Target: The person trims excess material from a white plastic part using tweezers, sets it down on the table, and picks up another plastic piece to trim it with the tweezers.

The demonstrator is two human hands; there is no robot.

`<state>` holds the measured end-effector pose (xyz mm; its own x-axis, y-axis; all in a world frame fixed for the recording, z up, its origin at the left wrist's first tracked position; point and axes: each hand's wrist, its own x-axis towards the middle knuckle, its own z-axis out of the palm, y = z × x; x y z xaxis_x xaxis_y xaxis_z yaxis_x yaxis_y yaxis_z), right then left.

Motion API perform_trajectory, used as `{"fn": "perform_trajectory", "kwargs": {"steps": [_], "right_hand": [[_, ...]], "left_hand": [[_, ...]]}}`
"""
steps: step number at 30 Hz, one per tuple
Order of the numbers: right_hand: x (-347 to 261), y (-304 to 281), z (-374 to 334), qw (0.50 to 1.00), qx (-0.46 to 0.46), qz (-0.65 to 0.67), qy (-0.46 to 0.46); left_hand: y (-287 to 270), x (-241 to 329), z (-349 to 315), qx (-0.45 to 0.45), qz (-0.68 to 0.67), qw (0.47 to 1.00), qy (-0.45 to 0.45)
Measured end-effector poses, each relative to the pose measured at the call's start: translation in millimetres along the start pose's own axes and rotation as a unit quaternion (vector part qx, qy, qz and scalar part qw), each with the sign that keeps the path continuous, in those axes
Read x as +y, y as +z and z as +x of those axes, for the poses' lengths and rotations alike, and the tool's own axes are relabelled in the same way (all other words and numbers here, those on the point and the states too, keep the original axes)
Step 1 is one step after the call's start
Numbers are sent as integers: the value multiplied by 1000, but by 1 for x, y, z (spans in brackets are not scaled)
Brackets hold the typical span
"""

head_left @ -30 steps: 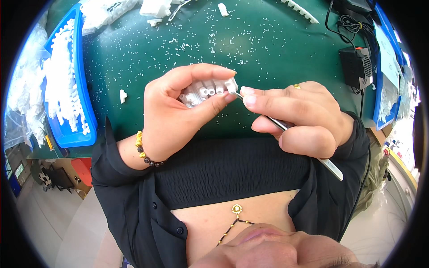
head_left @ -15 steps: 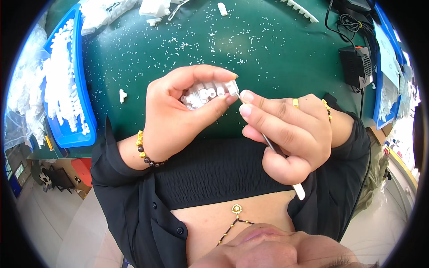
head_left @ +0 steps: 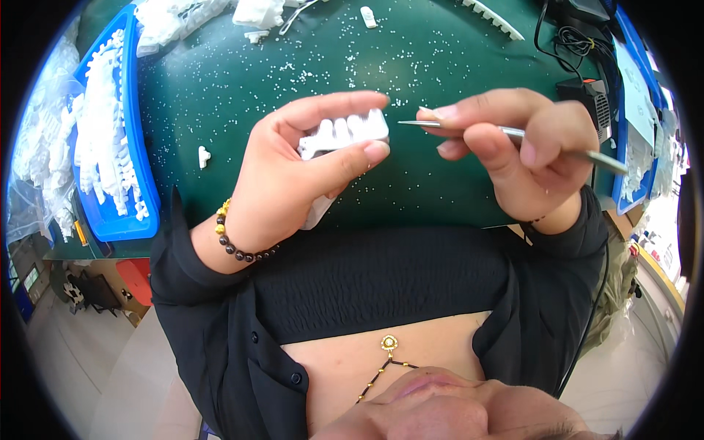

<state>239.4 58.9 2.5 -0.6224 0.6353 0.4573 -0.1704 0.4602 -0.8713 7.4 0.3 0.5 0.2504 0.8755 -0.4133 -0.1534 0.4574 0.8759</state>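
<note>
Between the curled fingers and thumb of my left hand (head_left: 279, 165) is a white moulded plastic piece (head_left: 345, 133) with a row of several rounded pegs. The pegs point away from me, and part of the piece hides behind the thumb and palm. To the right, my right hand (head_left: 539, 147) grips a slim metal tool (head_left: 419, 123) with a fine pointed tip. That tip aims left at the piece, a small gap away from it. Both hands are above the green table (head_left: 440, 194), near its front edge.
Small white specks litter the table. A blue tray (head_left: 152, 213) of white parts stands at the left beside plastic bags (head_left: 37, 176). One small white part (head_left: 204, 156) lies nearby. At the right are a black power box (head_left: 583, 94), cables (head_left: 576, 37) and another blue tray (head_left: 631, 196).
My right hand has drawn the tool right, off the white piece, and swung its handle up to point right. The left hand has turned the piece so its row of pegs faces away from me.
</note>
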Motion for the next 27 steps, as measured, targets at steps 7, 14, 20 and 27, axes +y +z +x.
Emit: {"fn": "perform_trajectory", "kwargs": {"steps": [7, 14, 20, 27], "right_hand": [[7, 2, 3, 999, -34, 18, -15], [12, 7, 0, 998, -44, 13, -48], [4, 0, 3, 999, -44, -11, -27], [18, 13, 2, 989, 10, -81, -122]], "left_hand": [[-4, -3, 3, -29, -123, 992, -26], [-6, -3, 4, -53, -139, 987, -59], [-3, -2, 5, -8, -117, 992, -37], [-2, -2, 4, -36, -129, 990, -40]]}}
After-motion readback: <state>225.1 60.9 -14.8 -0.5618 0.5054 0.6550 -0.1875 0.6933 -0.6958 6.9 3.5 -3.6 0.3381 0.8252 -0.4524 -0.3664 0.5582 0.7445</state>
